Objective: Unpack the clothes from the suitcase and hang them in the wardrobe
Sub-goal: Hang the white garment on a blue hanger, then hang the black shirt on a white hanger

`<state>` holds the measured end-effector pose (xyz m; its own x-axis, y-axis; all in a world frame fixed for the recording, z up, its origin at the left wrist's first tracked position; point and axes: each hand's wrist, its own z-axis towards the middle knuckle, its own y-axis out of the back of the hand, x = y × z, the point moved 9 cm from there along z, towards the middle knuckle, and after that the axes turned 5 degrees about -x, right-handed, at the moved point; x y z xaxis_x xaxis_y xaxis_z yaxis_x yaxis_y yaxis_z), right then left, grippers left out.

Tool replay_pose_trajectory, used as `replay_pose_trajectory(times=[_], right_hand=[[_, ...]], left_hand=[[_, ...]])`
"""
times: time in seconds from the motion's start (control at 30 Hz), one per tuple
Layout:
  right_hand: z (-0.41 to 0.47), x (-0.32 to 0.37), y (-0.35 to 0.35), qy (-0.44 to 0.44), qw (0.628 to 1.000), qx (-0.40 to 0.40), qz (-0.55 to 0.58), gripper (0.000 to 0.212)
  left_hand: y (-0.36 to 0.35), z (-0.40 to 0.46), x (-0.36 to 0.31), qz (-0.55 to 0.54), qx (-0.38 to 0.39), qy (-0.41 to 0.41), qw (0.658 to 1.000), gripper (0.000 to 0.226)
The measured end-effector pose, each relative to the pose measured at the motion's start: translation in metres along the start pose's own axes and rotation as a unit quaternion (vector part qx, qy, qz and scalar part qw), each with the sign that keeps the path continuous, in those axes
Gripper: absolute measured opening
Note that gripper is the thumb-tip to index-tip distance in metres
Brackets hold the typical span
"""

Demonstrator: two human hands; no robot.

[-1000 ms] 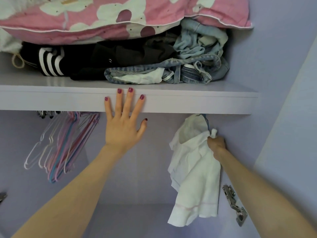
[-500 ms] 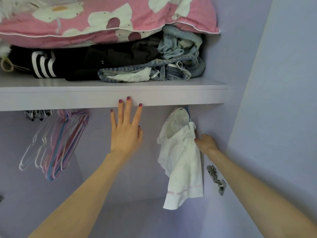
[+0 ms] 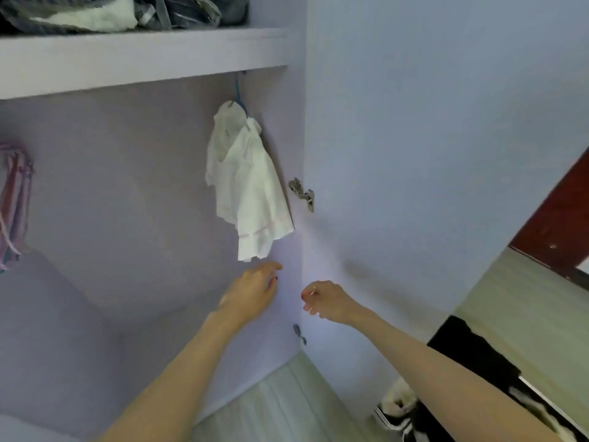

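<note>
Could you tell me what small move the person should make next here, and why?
Probably turn back to fetch another garment. The white cotton shirt already hangs free on its blue hanger under the lilac shelf, and both the left hand and right hand are below it, holding nothing.

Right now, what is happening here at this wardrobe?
A person is putting clothes into a wardrobe. A white shirt hangs on a blue hanger under the shelf, close to the right side wall, and nobody holds it. Both hands are below it and hold nothing: the left hand reaches up toward the hem, and the right hand has loosely curled fingers. A bundle of spare hangers hangs at the left edge, and folded clothes lie on the shelf.
</note>
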<state>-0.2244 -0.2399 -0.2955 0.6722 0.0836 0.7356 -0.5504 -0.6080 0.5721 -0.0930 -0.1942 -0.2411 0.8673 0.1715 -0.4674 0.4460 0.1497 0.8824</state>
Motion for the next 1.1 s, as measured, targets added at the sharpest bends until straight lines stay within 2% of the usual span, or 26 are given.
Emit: replay_pose_trajectory(times=[0.07,0.2,0.3,0.47,0.6,0.67,0.73,0.87,0.97,1.1], right_hand=[[-0.022,-0.042,-0.008,-0.029,0.999,0.022,-0.003,0.01],[-0.068,-0.142,0.0,-0.12,0.991,0.06,-0.001,0.011],[-0.099,-0.217,0.026,-0.171,0.984,0.043,-0.007,0.015],[-0.143,-0.334,0.102,-0.234,0.972,-0.001,0.004,0.018],[-0.163,-0.429,0.157,-0.261,0.965,-0.005,0.009,0.031],[-0.165,-0.457,0.175,-0.27,0.963,-0.015,0.013,0.032],[-0.161,-0.508,0.195,-0.292,0.955,-0.035,0.028,0.034],[-0.149,-0.587,0.201,-0.328,0.942,-0.057,0.04,0.033],[-0.124,-0.671,0.185,-0.366,0.93,-0.044,0.005,0.033],[-0.074,-0.772,0.159,-0.402,0.913,-0.072,-0.002,0.034]], left_hand=[[-0.038,-0.012,-0.018,0.002,0.053,-0.018,0.998,0.035],[-0.121,-0.034,-0.08,0.025,0.177,-0.078,0.981,0.029],[-0.188,-0.053,-0.127,0.048,0.269,-0.112,0.955,0.03],[-0.292,-0.065,-0.223,0.01,0.35,-0.123,0.929,0.029],[-0.366,-0.052,-0.296,-0.005,0.368,-0.115,0.923,0.028],[-0.386,-0.044,-0.307,-0.008,0.36,-0.105,0.927,0.027],[-0.436,-0.031,-0.319,0.004,0.363,-0.105,0.926,0.028],[-0.509,-0.013,-0.308,0.033,0.376,-0.075,0.923,0.026],[-0.594,0.01,-0.286,0.059,0.39,-0.072,0.916,0.027],[-0.704,0.043,-0.261,0.079,0.381,-0.079,0.918,0.035]])
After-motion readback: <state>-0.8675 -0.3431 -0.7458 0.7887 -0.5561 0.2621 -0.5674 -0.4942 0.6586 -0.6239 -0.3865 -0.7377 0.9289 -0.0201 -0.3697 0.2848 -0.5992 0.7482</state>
